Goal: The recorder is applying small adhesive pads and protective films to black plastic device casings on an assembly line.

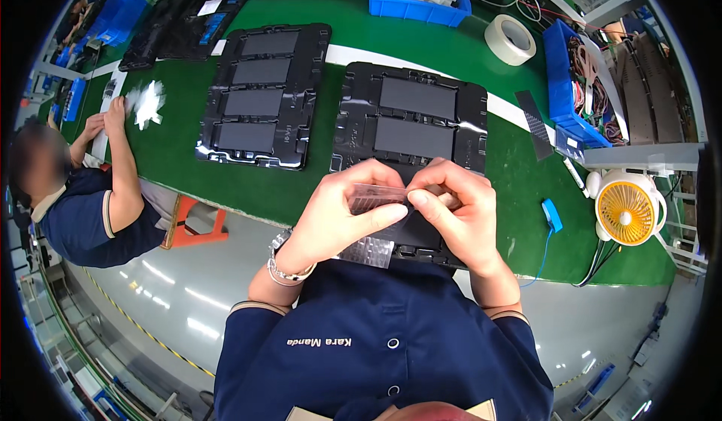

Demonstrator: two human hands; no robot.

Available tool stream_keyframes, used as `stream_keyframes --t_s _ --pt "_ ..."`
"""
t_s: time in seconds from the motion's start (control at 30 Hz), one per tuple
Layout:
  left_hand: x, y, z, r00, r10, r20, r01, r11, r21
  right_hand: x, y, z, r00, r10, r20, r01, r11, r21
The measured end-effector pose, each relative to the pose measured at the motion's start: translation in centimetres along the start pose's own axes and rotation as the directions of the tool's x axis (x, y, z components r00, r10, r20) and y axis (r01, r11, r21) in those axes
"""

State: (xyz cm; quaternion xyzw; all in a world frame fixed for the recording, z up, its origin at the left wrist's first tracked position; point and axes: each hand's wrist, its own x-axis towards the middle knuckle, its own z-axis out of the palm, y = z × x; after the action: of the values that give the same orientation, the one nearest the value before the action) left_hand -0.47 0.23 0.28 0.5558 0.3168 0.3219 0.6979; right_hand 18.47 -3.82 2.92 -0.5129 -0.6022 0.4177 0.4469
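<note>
My left hand pinches a clear plastic sheet with small rows of marks on it, between thumb and fingers. My right hand meets it at the sheet's right edge, thumb and fingertips pressed together there; what exactly lies in that pinch is too small to tell. Both hands are over the near part of a black moulded tray, which carries flat dark grey panels. Below my left wrist a clear, shiny patterned sheet lies at the tray's near edge.
A second black tray with panels lies left. Around the green table are a tape roll, blue bins of plastic strips and cables, a yellow-and-white fan and a blue corded clip. A co-worker works far left.
</note>
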Motion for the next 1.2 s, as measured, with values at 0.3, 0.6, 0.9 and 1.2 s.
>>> stream_keyframes --t_s 0.3,0.6,0.9,1.2 --pt "0.7 0.2 -0.1 0.997 -0.068 -0.036 0.066 0.997 -0.040 -0.4 1.4 -0.3 0.987 -0.139 -0.078 0.113 0.955 -0.274" --pt "1.5 -0.5 -0.7 0.998 0.053 0.041 -0.056 0.996 0.064 -0.4 2.4 0.1 0.972 -0.234 0.005 0.211 0.867 -0.452" --pt "1.4 -0.6 -1.6 0.991 -0.057 0.119 0.072 0.990 -0.123 -0.3 2.2 0.1 0.960 -0.275 0.044 0.256 0.809 -0.529" --pt "1.1 -0.7 -1.3 0.999 0.046 0.007 -0.047 0.991 0.122 -0.3 2.4 0.3 0.949 -0.310 0.063 0.290 0.771 -0.568"
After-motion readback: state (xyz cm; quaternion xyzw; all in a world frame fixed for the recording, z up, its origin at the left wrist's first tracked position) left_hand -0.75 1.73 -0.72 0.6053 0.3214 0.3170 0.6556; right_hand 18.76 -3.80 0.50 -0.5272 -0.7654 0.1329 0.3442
